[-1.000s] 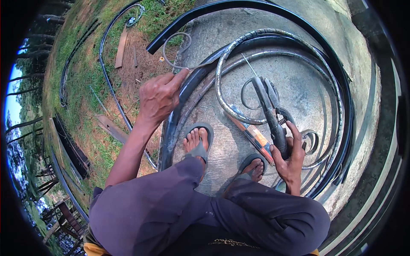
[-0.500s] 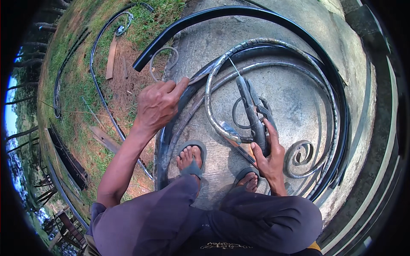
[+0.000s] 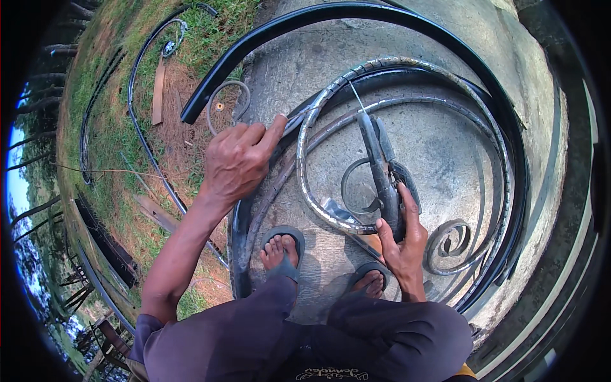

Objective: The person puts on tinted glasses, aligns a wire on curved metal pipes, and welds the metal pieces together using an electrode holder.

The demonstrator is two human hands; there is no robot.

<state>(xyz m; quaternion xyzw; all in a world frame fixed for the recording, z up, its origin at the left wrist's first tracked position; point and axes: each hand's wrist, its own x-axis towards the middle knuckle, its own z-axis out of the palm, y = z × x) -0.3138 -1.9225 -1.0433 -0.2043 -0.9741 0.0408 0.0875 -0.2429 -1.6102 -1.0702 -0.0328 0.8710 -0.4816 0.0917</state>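
Note:
A welding electrode holder (image 3: 379,169), dark and worn, is gripped in my right hand (image 3: 404,248). From its jaws a thin welding rod (image 3: 357,97) points up, its tip at the upper left of a curled metal bar (image 3: 305,184) with hammered marks; whether they touch I cannot tell. My left hand (image 3: 237,159) is closed with the thumb stretched along a slim metal rod (image 3: 298,117), whose far end reaches the same curled bar. Beneath lies a wide black curved bar (image 3: 363,83). The left palm and the rod's near end are hidden.
A long black bar (image 3: 344,13) arcs round the far side. Scroll ends, one (image 3: 449,240) at right and a thin one (image 3: 232,89) at left, lie near. My sandalled feet (image 3: 280,251) stand on the concrete (image 3: 433,153). Grass at left holds a bent bar (image 3: 137,108) and wood strips (image 3: 158,92).
The whole view has shifted slightly. Both hands keep their grips, and the welding rod's tip stays by the upper left of the curled bar.

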